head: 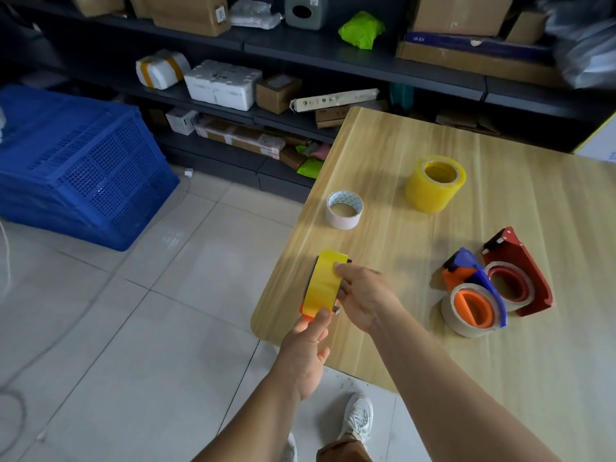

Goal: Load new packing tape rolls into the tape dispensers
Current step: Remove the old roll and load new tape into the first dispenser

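The right hand (361, 295) grips a yellow tape roll (325, 281) held up on its edge over the table's (433, 355) near corner. The left hand (308, 348) pinches its lower end. Something orange and black peeks out behind the roll, mostly hidden. Farther right lie a blue dispenser (476, 288) and a red dispenser (520, 271), touching.

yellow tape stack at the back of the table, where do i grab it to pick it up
Grip the yellow tape stack around its round outer wall, coming down from above or from the near side. It stands upright on the table with its hole facing up and nothing close beside it, so a hand can wrap the wall.
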Demonstrator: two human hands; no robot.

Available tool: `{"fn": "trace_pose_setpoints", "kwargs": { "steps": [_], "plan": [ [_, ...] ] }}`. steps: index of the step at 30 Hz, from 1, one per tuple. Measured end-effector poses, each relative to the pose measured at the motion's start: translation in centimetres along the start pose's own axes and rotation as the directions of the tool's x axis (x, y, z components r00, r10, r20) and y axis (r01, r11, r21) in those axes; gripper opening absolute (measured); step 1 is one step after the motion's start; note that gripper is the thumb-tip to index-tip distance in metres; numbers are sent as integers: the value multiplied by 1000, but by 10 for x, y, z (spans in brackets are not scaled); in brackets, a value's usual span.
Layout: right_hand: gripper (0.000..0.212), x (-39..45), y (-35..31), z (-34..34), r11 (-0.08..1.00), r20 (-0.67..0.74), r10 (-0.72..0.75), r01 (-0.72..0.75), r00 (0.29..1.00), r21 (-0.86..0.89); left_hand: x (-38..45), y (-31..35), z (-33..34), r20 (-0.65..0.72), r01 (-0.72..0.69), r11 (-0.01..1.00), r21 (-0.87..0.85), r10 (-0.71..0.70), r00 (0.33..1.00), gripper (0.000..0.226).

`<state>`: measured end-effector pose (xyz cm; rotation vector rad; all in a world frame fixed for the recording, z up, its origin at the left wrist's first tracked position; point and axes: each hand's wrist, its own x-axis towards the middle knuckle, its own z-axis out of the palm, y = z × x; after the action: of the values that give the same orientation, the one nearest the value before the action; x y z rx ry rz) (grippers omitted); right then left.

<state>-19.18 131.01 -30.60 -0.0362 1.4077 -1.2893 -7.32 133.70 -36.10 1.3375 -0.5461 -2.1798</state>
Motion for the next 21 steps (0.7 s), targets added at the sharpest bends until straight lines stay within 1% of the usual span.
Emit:
{"fn": "trace_pose_setpoints", "kwargs": {
  "steps": [1,2,5,7,8,11,14,17,18,21],
  "plan": [
    [7,1,3,0,1000,10,6,-6,1000,3,1,0,-2,-10,6,1000,-7,-6,1000,18],
    [7,2,6,1,1000,23,9,-10,1000,13,1,-1,-3,-19,10,1000,-16,-10,1000,17],
    [40,4,12,2,999,25,19,-20,1000,47,2,0,-7,-33,11,999,-32,-12,999,16],
    [51,5,15,2,999,27,3,-4,1000,46,3,-1,-9,-35,7,999,-38,-8,999,17],
    [51,5,16,2,999,29,-11,11,1000,32,4,-1,-10,-38,4,999,-41,-6,999,17],
    [43,4,21,4,998,18,-63,64,998,-30,3,-1,-12,-29,5,999,-51,-7,1000,22],
    [47,3,28,5,993,0,-92,92,996,-69,4,-1,-15,-41,4,998,-55,-7,999,34],
    [34,1,30,7,991,-5,-119,119,993,-58,6,0,-17,-47,0,998,-58,-2,999,38],
    [34,1,30,7,991,-12,-122,121,992,-56,7,1,-17,-42,-1,999,-53,-1,999,39],
    [45,3,30,7,988,-31,-122,119,992,-94,8,1,-17,-43,-2,999,-38,0,999,43]
  ]
}}
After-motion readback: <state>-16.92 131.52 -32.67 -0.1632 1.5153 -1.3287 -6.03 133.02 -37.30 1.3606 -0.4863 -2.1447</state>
